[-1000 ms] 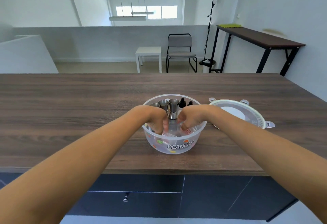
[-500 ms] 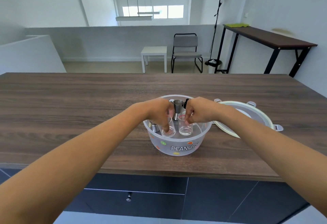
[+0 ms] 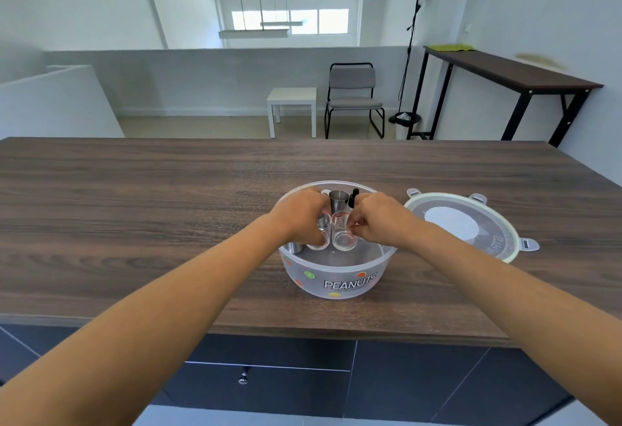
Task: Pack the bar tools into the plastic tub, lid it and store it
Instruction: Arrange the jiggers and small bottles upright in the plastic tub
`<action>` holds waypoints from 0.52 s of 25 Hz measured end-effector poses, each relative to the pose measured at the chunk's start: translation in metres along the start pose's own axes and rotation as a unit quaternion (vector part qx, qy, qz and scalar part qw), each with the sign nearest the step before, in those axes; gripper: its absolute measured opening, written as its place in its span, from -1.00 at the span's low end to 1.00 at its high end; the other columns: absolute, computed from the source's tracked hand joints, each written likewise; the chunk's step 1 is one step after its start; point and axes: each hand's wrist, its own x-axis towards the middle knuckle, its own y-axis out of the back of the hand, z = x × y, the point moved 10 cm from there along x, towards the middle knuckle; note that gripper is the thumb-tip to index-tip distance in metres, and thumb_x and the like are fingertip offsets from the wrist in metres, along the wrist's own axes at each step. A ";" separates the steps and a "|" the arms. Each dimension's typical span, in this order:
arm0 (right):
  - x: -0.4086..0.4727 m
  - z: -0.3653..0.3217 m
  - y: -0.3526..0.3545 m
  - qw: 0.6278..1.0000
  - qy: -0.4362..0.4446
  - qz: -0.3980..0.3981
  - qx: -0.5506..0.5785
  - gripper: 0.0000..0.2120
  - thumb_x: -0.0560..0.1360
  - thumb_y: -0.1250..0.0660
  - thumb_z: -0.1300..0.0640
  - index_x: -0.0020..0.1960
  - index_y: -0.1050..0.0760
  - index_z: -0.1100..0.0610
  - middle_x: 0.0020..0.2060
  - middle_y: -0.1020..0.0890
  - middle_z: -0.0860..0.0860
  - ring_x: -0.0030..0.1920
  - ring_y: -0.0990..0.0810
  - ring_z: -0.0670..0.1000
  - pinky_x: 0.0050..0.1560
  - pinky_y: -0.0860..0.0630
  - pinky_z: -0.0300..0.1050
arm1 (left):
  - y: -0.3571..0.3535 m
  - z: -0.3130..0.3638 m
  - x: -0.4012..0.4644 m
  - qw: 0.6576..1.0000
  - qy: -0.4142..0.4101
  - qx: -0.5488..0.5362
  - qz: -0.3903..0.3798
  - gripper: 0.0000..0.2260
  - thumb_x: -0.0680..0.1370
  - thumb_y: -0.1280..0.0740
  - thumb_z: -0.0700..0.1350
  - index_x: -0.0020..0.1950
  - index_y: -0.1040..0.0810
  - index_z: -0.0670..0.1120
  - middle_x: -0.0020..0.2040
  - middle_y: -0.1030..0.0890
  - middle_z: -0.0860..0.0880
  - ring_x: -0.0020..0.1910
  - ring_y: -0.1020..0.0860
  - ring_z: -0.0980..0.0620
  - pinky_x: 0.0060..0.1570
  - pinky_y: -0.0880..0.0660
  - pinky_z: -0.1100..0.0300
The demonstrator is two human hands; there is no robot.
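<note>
A clear round plastic tub (image 3: 336, 277) printed PEANUTS stands on the wooden counter (image 3: 134, 210). Both my hands reach into it. My left hand (image 3: 299, 217) grips a small clear glass (image 3: 321, 240) on the left. My right hand (image 3: 373, 218) pinches the rim of a second clear measuring glass (image 3: 343, 235) beside it. Behind them stand a steel jigger (image 3: 338, 200) and a black dropper top (image 3: 355, 195). Another steel piece (image 3: 295, 247) lies low at the tub's left wall. The tub's round lid (image 3: 471, 227) lies flat on the counter to the right.
The counter's front edge runs just below the tub, with dark drawers (image 3: 269, 378) under it. Beyond the counter are a white side table (image 3: 292, 102), a grey chair (image 3: 353, 95), a floor lamp (image 3: 412, 55) and a tall dark table (image 3: 505, 72) at the right wall.
My hands have risen from deep in the tub, and the two clear glasses now stand side by side near its middle. The camera has shifted slightly; the tub and lid stay put.
</note>
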 end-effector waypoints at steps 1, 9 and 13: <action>0.001 0.000 -0.001 1.000 -0.002 -0.002 -0.004 -0.82 0.42 -0.32 0.19 -0.04 -0.66 0.12 -0.05 -0.61 0.10 -0.02 -0.55 0.08 -0.26 -0.18 -0.32 | 0.000 0.001 0.001 1.000 -0.003 0.023 0.006 -0.63 0.30 -0.45 -0.06 0.06 -0.54 -0.13 0.04 -0.56 -0.09 0.06 -0.49 -0.11 0.03 -0.44 0.08; 0.005 0.001 0.000 1.000 -0.022 0.001 -0.021 -0.80 0.41 -0.30 0.19 -0.01 -0.64 0.13 -0.03 -0.63 0.13 -0.01 -0.56 0.12 -0.19 -0.31 -0.19 | 0.007 -0.003 -0.002 0.995 0.002 0.076 0.061 -0.65 0.30 -0.45 0.02 0.03 -0.56 -0.08 0.05 -0.51 -0.07 0.12 -0.38 -0.11 0.10 -0.35 0.08; 0.002 0.006 0.001 0.999 -0.046 -0.009 -0.022 -0.74 0.39 -0.30 0.19 0.06 -0.60 0.07 -0.01 -0.62 0.09 0.02 -0.56 0.13 -0.13 -0.43 -0.10 | 0.013 -0.009 -0.008 0.996 0.008 0.073 0.059 -0.82 0.36 -0.38 -0.08 -0.07 -0.66 -0.02 0.08 -0.47 -0.04 0.11 -0.34 -0.09 0.10 -0.33 0.09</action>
